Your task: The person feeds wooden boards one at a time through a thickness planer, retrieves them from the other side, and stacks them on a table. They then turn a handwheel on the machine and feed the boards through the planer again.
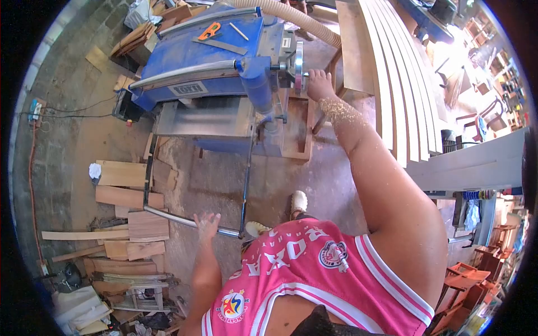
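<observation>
A blue thickness planer [168,92] stands in front of me, with a metal handwheel [298,67] on its right side. My right hand [320,85] is closed at the wheel's small crank handle, with sawdust stuck on the wrist and forearm. Out from the planer's steel bed [204,117] reaches a support frame that ends in a shiny roller bar [174,217]. My left hand [207,224] lies over this bar with its fingers spread. On top of the planer are an orange-handled square [210,32] and a thin white stick [239,31].
Long pale boards [400,73] lie side by side at the right. Wood offcuts [131,224] cover the floor at left. A ribbed hose [297,17] runs behind the planer, and a grey beam-like surface [476,162] juts in at right. Cables [75,113] cross the left floor.
</observation>
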`<state>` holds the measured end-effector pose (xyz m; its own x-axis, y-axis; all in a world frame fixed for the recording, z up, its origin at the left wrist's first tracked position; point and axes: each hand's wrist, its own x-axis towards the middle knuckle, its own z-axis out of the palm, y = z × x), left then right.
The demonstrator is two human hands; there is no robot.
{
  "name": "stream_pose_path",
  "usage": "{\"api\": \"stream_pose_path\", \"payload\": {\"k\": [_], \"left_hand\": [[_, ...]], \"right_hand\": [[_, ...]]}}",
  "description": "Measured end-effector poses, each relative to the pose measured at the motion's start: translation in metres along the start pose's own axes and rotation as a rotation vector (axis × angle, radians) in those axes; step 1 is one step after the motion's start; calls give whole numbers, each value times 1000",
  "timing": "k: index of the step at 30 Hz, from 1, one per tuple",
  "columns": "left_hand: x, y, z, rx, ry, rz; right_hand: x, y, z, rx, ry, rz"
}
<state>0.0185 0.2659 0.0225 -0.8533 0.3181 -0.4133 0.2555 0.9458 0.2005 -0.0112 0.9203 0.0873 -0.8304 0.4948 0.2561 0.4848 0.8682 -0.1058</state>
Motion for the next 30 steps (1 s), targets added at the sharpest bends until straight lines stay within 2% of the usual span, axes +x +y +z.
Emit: {"api": "stream_pose_path", "payload": {"k": [15,21,30], "left_hand": [[3,0,-6,64,-135,50],[0,0,-5,38,-82,70],[-3,4,-5,-3,-27,36]], "right_hand": [[1,1,3,-33,-15,6],[1,0,-3,-16,-77,15],[3,-1,1,-19,-66,22]]}}
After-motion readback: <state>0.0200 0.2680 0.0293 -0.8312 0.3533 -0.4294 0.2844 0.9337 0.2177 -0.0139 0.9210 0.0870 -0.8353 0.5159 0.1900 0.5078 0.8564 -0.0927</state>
